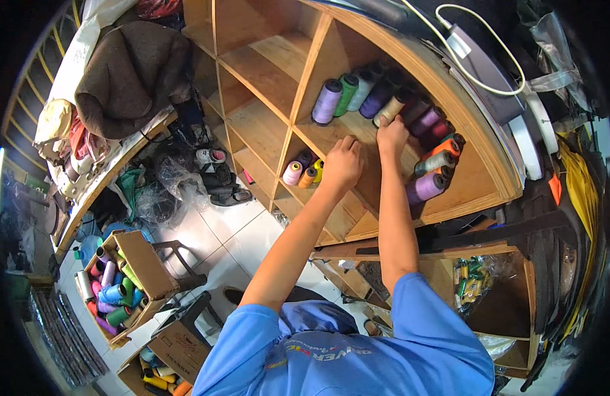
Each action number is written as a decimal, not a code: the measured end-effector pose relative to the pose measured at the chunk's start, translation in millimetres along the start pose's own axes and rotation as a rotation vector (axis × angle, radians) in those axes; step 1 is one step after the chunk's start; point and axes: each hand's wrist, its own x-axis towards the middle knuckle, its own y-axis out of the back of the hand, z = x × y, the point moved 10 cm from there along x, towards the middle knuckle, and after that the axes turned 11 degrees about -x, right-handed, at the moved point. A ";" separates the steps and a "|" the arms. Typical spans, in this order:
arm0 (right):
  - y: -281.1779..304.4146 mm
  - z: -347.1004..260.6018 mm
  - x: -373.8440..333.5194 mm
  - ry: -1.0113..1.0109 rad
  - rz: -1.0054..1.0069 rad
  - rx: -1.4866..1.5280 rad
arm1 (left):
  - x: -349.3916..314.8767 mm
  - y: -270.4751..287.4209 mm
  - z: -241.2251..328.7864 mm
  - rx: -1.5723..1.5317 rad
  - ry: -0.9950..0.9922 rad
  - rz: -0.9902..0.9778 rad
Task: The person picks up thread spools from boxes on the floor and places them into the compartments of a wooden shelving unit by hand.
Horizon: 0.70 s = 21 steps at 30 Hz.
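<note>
Several small spools (307, 177) stand left of the left grip (344, 162), curled at a shelf divider (307, 140); whether it holds anything, I cannot tell. Rightward, the right grip (392, 136) grasps a beige spool (388, 107) low down, just beyond the knuckles, among larger spools (377, 96).

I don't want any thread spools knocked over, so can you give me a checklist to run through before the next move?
1. Right hand at the cream thread spool: ok.
2. Its grip on that spool firm: cannot tell.
3. Left hand empty: cannot tell; the curled fingers hide its palm.
4. Lilac thread spool and green thread spool at the row's left end upright: ok.
5. Thread spools in the upper cardboard box at left neatly ordered: not ok, jumbled.
</note>
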 end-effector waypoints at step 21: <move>-12.5 -1.3 -72.1 -0.075 -0.001 0.701 | -117.1 151.4 -32.2 -0.331 0.237 0.173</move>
